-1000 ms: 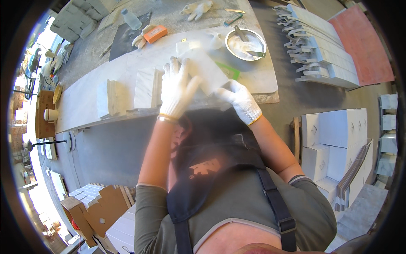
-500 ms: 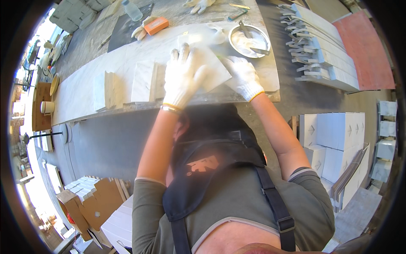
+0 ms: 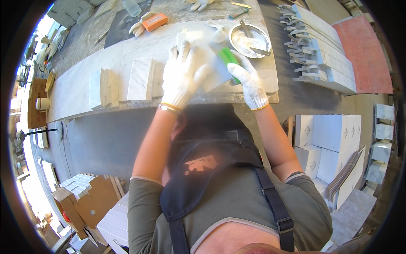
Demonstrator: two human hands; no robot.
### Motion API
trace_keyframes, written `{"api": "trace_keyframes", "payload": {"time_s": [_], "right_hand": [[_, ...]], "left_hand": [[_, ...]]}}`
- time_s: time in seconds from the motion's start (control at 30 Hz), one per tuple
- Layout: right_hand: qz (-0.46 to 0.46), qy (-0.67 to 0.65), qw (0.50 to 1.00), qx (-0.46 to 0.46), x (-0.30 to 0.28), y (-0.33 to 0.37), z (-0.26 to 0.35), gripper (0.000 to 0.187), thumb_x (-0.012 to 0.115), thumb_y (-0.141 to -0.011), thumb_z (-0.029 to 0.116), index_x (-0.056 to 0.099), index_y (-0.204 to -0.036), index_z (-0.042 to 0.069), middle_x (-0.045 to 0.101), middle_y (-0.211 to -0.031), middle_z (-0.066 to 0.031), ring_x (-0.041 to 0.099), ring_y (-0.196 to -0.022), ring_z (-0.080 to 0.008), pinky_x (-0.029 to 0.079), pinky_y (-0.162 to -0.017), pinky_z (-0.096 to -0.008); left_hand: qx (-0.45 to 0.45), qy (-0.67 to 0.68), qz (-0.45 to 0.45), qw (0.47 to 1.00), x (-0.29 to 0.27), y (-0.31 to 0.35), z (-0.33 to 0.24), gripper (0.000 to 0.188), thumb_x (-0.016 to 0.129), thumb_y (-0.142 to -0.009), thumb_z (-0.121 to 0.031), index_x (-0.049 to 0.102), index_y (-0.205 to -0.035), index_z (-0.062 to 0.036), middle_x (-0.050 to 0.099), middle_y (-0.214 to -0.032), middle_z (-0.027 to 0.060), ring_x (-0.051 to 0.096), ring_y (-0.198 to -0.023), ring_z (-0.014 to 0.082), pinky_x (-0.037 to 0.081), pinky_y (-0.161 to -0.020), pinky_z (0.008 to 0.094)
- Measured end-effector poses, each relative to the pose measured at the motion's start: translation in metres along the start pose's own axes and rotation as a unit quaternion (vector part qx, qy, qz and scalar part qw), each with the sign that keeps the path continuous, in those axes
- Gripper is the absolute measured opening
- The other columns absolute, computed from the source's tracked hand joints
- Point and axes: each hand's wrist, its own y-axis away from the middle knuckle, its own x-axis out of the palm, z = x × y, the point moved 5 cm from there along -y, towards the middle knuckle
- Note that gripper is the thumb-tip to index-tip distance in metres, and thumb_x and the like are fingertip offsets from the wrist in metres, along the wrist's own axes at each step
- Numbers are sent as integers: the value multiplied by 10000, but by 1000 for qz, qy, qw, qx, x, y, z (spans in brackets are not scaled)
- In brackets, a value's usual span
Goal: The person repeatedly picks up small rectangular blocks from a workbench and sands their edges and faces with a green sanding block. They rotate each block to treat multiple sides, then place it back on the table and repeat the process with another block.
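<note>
White knitted gloves cover both of my hands. My left hand [image 3: 182,76] lies flat with fingers spread on a pale marble tile [image 3: 216,79] at the bench's near side. My right hand [image 3: 250,82] grips a green rectangular block [image 3: 229,62], tilted against the right part of that tile. Just beyond the right hand stands a round bowl [image 3: 267,37] of white paste [image 3: 242,41], with putty knives [image 3: 259,51] resting in it. Small stacks of marble tiles [image 3: 141,79] stand to the left of my left hand. A white rag-like thing [image 3: 218,33] lies beyond the tile.
Farther back on the bench are an orange box [image 3: 155,22], work gloves [image 3: 198,4] and a clear bottle [image 3: 132,7]. Long strapped slabs [image 3: 325,55] stand at the right. White cartons [image 3: 330,131] are stacked at lower right, and a cardboard box [image 3: 95,201] sits at lower left.
My right hand has drawn back toward me and turned, bringing the green block into plain view. My left hand stays spread on the tile. The whole view has shifted slightly.
</note>
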Motion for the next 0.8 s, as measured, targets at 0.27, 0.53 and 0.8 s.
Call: {"api": "trace_keyframes", "payload": {"time_s": [0.27, 0.53, 0.8], "right_hand": [[6, -27, 999, 35, -3, 20, 10, 614, 687, -999, 271, 510, -1542, 46, 647, -1292, -2, 564, -984, -67, 467, -820, -253], [29, -21, 998, 44, -2, 6, 5, 635, 690, -995, 258, 488, -1558, 47, 649, -1292, -21, 586, -1036, -81, 484, -835, -266], [14, 16, 1000, 8, 1, 9, 10, 663, 713, -991, 306, 488, -1552, 31, 649, -1224, -22, 575, -943, -86, 492, -814, -277]], "left_hand": [[-3, -8, 0, 1000, 1, 0, 1, 679, 615, -985, -507, 539, -1508, -80, 439, -1618, 219, 430, -1428, 532, 428, -1146, 540], [-3, -13, 8, 1000, 3, -1, 2, 676, 617, -983, -509, 540, -1511, -95, 428, -1629, 215, 424, -1436, 532, 439, -1139, 535], [-2, -23, 14, 1000, 0, -4, -1, 671, 610, -984, -512, 540, -1512, -105, 430, -1628, 203, 436, -1429, 517, 466, -1113, 534]]}}
